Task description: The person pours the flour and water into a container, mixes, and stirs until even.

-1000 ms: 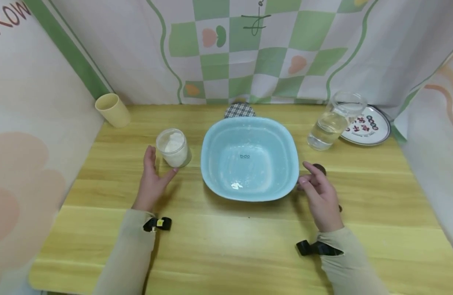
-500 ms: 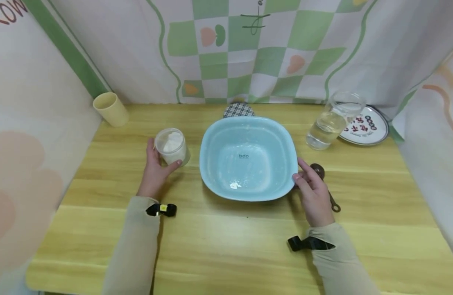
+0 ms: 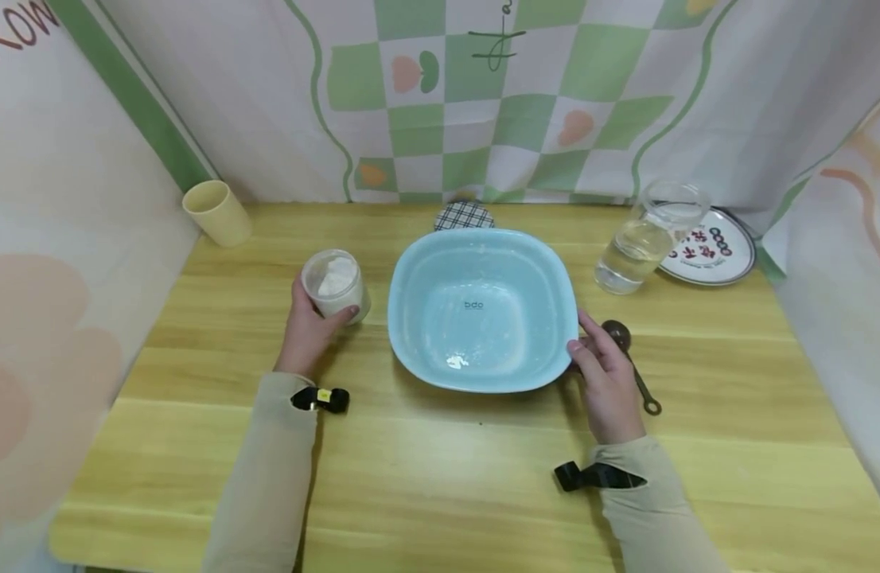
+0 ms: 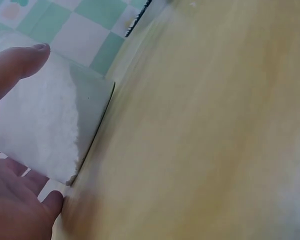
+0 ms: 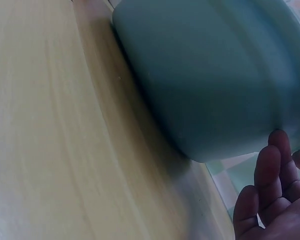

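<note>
In the head view a clear jar of white powder (image 3: 337, 290) stands on the table, left of a light blue basin (image 3: 476, 318). My left hand (image 3: 311, 330) wraps round the jar's near left side, thumb across its front. The left wrist view shows that thumb (image 4: 20, 65) lying on the jar wall, with fingers behind and below it. At the basin's right rim, my right hand (image 3: 606, 382) pinches the edge, thumb on top. Its fingertips (image 5: 278, 137) touch the basin's outer wall (image 5: 205, 75) in the right wrist view. White powder fills much of the jar.
A brown measuring spoon (image 3: 644, 390) lies right of the basin, partly behind my right hand. Farther back are a glass pitcher of liquid (image 3: 633, 251), a patterned plate (image 3: 719, 255), a yellow cup (image 3: 221, 215) and a checked round item (image 3: 465, 215) behind the basin.
My left hand has moved up to the jar and taken hold of it. My right hand has shifted left onto the basin's rim, uncovering more of the brown spoon.
</note>
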A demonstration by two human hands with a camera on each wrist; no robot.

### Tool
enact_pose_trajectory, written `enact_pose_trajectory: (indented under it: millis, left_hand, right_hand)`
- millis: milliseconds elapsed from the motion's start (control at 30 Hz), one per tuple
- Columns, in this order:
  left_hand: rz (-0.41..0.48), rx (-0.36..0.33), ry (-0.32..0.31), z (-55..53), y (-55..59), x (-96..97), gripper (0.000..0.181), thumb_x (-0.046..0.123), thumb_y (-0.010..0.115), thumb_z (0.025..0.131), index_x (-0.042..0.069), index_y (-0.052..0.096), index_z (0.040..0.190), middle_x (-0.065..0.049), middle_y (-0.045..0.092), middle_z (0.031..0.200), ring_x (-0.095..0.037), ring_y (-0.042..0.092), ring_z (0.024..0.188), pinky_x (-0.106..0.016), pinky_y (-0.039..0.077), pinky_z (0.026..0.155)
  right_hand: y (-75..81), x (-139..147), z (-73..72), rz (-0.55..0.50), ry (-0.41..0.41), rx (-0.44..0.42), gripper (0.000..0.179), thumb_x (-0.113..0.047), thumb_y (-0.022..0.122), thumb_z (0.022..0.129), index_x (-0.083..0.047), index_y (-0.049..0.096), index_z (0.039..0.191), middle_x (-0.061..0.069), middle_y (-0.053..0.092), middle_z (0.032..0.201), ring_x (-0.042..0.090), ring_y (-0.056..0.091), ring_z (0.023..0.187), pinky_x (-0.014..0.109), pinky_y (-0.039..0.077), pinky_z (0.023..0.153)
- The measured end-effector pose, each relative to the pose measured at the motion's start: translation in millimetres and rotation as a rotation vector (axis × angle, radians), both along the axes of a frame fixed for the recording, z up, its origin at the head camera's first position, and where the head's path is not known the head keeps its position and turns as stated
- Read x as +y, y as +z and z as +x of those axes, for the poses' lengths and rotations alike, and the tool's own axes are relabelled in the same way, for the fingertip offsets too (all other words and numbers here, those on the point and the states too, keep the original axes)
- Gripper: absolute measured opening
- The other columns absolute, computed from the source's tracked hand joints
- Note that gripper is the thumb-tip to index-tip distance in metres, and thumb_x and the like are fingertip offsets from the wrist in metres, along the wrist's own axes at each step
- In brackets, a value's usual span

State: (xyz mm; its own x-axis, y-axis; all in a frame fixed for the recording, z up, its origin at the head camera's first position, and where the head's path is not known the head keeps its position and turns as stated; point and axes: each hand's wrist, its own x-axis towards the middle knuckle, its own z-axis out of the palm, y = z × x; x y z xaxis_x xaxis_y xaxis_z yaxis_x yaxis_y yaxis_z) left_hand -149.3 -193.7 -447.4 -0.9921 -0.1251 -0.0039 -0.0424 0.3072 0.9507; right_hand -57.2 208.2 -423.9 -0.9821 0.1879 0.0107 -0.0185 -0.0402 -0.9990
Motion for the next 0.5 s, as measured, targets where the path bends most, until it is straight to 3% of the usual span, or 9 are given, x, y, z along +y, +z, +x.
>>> enact_pose_trajectory:
  millis: [233, 500]
  left_hand:
    - [-0.025, -0.016, 0.022, 4.1, 7.5, 2.6, 0.099, 0.011, 0.085, 0.079, 0.011, 0.022, 0.155, -0.014, 0.037, 0.155, -0.03, 0.034, 0.144, -0.047, 0.025, 0.121]
    - [-0.027, 0.074, -0.008, 14.1, 24.1, 2.1, 0.095, 0.013, 0.087, 0.076, 0.014, 0.031, 0.152, -0.01, 0.044, 0.149, -0.029, 0.042, 0.137, -0.051, 0.032, 0.115]
  right_hand:
    - [-2.0, 0.8, 0.1, 0.055, -0.013, 0.023, 0.045, -0.009, 0.057, 0.102, -0.007, 0.051, 0.146, 0.003, 0.062, 0.094, 0.014, 0.059, 0.089, 0.018, 0.053, 0.083]
    - [-2.4, 1.5, -0.2, 0.058, -0.014, 0.025, 0.045, -0.008, 0.057, 0.102, -0.007, 0.052, 0.146, 0.002, 0.063, 0.094, 0.013, 0.06, 0.089, 0.017, 0.053, 0.084]
